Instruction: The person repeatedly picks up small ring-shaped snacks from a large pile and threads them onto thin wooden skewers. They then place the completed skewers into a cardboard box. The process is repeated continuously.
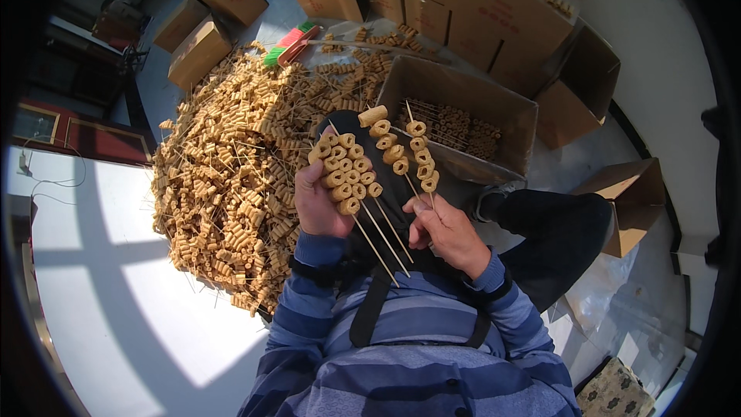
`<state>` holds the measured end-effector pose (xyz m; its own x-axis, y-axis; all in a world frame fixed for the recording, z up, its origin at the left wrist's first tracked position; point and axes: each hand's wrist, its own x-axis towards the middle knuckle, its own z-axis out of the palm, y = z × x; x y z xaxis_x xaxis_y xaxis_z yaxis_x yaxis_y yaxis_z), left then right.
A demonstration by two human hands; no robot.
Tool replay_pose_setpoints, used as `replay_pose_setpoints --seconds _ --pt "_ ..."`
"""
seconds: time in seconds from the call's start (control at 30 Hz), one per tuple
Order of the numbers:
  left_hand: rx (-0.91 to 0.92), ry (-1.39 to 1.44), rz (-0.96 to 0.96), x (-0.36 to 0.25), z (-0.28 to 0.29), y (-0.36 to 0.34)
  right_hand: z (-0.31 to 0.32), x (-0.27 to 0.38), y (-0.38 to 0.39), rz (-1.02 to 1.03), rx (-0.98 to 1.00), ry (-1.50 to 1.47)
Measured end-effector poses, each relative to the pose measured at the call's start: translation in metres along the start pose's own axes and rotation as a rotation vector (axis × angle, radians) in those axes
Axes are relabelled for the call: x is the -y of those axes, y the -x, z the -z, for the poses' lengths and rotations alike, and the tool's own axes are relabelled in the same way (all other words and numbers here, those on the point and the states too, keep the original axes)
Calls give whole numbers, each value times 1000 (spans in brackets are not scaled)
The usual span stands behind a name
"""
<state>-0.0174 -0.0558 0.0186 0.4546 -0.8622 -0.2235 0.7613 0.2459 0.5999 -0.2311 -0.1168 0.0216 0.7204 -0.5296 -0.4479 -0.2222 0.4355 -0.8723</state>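
Observation:
My left hand is closed around a bundle of skewers threaded with golden-brown, hollow rolled pieces; their bare sticks point down toward my lap. Two more skewers of rolls rise from my right hand, which pinches them by the lower ends of their sticks. A short gap separates these two from the left bundle. One roll at the tip of the nearer-left skewer lies crosswise. Beside my left arm lies a big heap of similar skewered rolls.
An open cardboard box with rows of skewered rolls stands just beyond my right hand. Stacked cartons rise at the back, with open boxes at the right. A broom with red and green bristles rests at the heap's far edge.

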Motion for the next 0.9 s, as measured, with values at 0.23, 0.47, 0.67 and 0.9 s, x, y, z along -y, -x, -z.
replay_pose_setpoints --seconds 0.23,0.47,0.67,0.9 --pt "127 151 42 -4 -6 -2 -1 3 3 12 166 -70" --pt "165 134 57 4 -14 0 1 5 5 -54 280 -152" --pt "162 196 134 9 -6 7 4 -1 4 -78 393 -155" --pt "309 244 211 15 6 5 15 25 -6 147 -167 -21"
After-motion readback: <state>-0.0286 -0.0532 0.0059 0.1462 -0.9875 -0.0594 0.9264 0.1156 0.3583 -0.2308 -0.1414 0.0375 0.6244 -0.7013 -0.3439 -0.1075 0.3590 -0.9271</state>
